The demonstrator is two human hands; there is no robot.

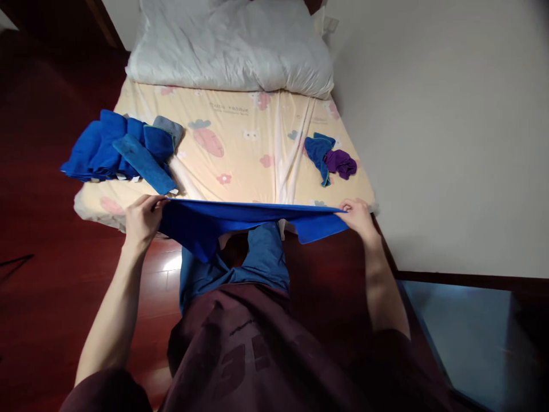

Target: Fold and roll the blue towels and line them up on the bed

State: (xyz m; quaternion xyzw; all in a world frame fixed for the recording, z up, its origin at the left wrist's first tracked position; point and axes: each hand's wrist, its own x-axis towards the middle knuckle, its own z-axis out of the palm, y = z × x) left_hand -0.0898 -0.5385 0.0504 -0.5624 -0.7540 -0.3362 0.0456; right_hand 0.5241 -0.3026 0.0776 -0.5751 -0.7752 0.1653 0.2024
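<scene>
A blue towel (257, 213) is stretched taut along its top edge between my two hands, in front of the near edge of the bed. My left hand (144, 216) pinches its left corner, and my right hand (357, 217) grips the right corner. Below that edge the cloth hangs in loose folds, partly over my legs. Just beyond my left hand lies a pile of folded blue towels (103, 146), with a rolled blue towel (144, 166) and a grey cloth (171, 129) on it. Past my right hand are a crumpled dark blue cloth (318, 153) and a purple cloth (342, 164).
The bed (240, 149) has a pale yellow sheet with carrot and flower prints. A thick white quilt (231, 48) lies folded across its far end. A white wall (446, 131) runs along the right, above a light blue flat-topped object (467, 332). The floor (47, 240) is dark red wood.
</scene>
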